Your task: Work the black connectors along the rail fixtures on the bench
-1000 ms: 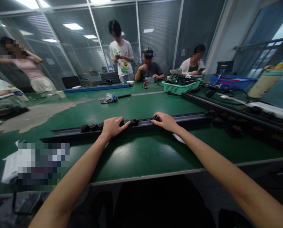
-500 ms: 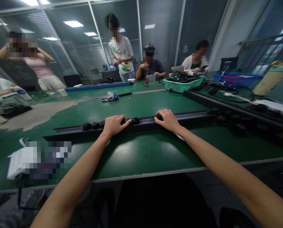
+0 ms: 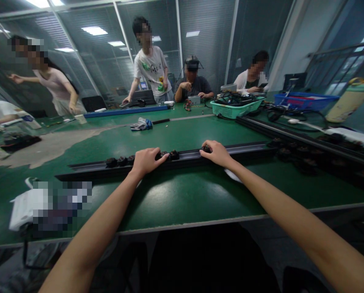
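Observation:
A long black channel rail (image 3: 186, 156) lies across the green table. Several small, knobby black parts (image 3: 121, 161) sit in a row along its left half. My left hand (image 3: 147, 160) is closed over this row, thumb on the near side and fingers curled behind; its palm hides some of the parts. One more black part (image 3: 174, 154) sits just right of my left thumb. Farther right, my right hand (image 3: 217, 154) pinches a single small black part (image 3: 205, 149) at the rail, between thumb and fingers. The exact kind of these parts cannot be made out.
More dark parts (image 3: 287, 152) lie at the rail's right end, beside a second long black rail (image 3: 270, 129). A green basket (image 3: 231, 110) of cables, a blue tray (image 3: 305, 101) and gloves (image 3: 141, 124) are farther back. A white device (image 3: 27, 207) stands near left. Several people are around the table.
My right hand has shifted very slightly right along the rail with its black part. My left hand stays put. Across the table, two standing people have lowered or reached out their arms.

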Available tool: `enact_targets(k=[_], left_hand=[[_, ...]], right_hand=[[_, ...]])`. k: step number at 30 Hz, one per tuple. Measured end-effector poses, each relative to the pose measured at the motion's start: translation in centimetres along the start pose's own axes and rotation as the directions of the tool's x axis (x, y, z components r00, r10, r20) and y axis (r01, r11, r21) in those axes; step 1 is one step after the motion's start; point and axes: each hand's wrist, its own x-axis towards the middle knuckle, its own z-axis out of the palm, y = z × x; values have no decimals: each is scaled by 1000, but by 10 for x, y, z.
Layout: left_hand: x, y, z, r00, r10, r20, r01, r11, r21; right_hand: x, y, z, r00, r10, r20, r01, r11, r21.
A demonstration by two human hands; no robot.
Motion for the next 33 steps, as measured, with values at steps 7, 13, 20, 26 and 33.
enact_targets(k=[7,13,20,26,33], left_hand=[[0,0,0,1000,-6,8,6,1000,-17],[0,0,1,1000,-5,4,5,999,-35],[0,1,-1,1000,-1,2,1,1000,8],[0,1,0,1000,0,2,0,1000,8],[0,1,-1,1000,-1,11,1,1000,3]], right_hand=[[-1,0,-1,999,-38,-7,38,998,-45],[-1,1,0,999,-28,-20,27,996,-81],[2,8,-2,998,-57,19,58,996,-72],[5,14,-10,987,-107,120,108,994,-3],[2,11,-17,989,-55,137,50,998,38]])
